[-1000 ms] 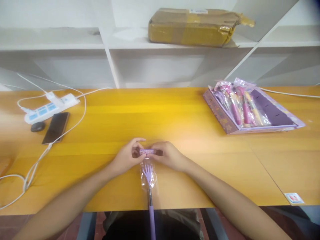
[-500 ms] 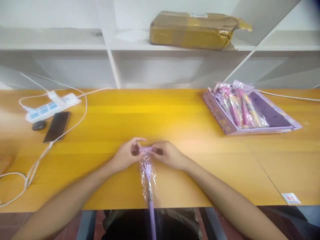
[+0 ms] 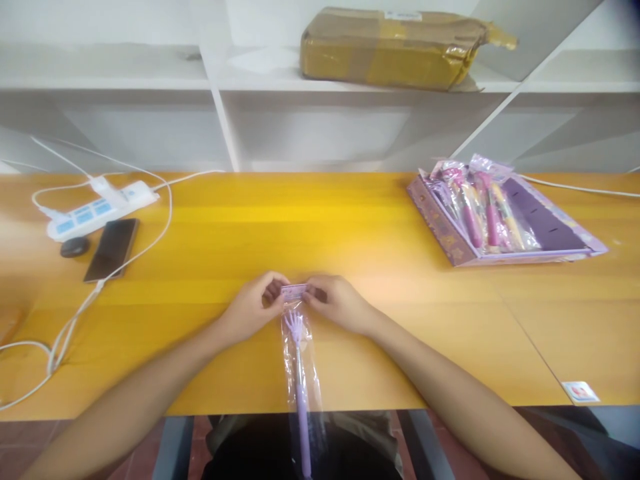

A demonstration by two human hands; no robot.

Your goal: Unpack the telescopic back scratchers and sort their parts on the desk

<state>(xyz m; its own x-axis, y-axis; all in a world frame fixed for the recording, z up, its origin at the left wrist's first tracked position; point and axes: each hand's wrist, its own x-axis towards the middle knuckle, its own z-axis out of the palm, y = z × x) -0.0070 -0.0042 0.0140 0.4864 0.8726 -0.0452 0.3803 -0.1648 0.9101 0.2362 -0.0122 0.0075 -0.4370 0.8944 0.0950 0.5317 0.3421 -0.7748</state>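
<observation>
A slim lilac back scratcher [image 3: 303, 413], with a splayed, hand-shaped head, a thin shiny rod and a smooth rounded handle, is enclosed in a long, crinkled, clear plastic sleeve [image 3: 317, 387]. It is placed to the left of a shallow, open purple cardboard tray [image 3: 547, 220] with star-patterned walls, and nearer the body than that tray; its handle is extended past the front edge of the yellow wood-grained bench [image 3: 240, 227]. At the sleeve's top, a small flat rectangular lilac printed card strip [image 3: 294, 292] is pinched by 2 bare hands: its left end is gripped narrowly between thumb and fingers of the left hand [image 3: 253, 308], its right end likewise by the right hand [image 3: 339, 303]. The print is too small to be read.

Inside the tray, glossy wrapped pink and cream long-handled pieces [image 3: 493, 220] are heaped towards its left side. Far to the left of the tray, a white plastic power strip [image 3: 95, 217], a flat, dark glass-faced phone [image 3: 113, 250] and a black rounded object [image 3: 75, 247] are grouped, with the phone's corner crossed by a smooth white cable [image 3: 100, 287]. Above and left of the tray, a creased, tape-wrapped brown carton [image 3: 390, 53] is held on a white shelf [image 3: 260, 60]. In front of the tray, a small pale printed square [image 3: 580, 392] is seen at the bench's edge.
</observation>
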